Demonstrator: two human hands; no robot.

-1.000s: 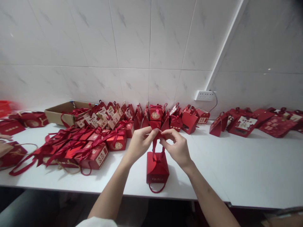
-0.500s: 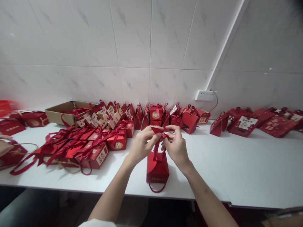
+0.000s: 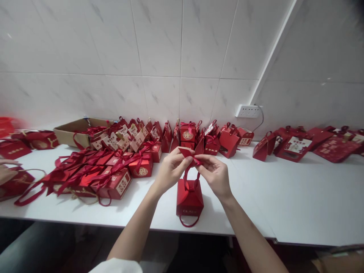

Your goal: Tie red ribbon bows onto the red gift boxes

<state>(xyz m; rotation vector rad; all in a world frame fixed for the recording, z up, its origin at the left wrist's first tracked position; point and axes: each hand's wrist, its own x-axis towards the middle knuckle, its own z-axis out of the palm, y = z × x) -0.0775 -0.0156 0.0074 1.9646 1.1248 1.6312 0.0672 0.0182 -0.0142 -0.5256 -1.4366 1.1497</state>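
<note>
A small red box (image 3: 190,199) stands near the table's front edge, with a cord handle hanging at its front. Red ribbon (image 3: 187,152) rises from its top to both hands. My left hand (image 3: 174,167) pinches the ribbon between thumb and fingers, above and left of the box. My right hand (image 3: 214,173) pinches the ribbon from the right, its fingertips close to the left thumb. Where the ribbon crosses between the fingers is partly hidden.
Red boxes with ribbons (image 3: 113,182) lie grouped on the left of the white table (image 3: 284,197). Behind them is a cardboard box (image 3: 69,132). More red boxes line the wall. Another person's hand (image 3: 7,172) is at the left edge, by a red bag.
The right hand's fingers have straightened and drawn slightly right, now pinching the ribbon near the left thumb. The other person's hand has shifted slightly. The view has tilted a little.
</note>
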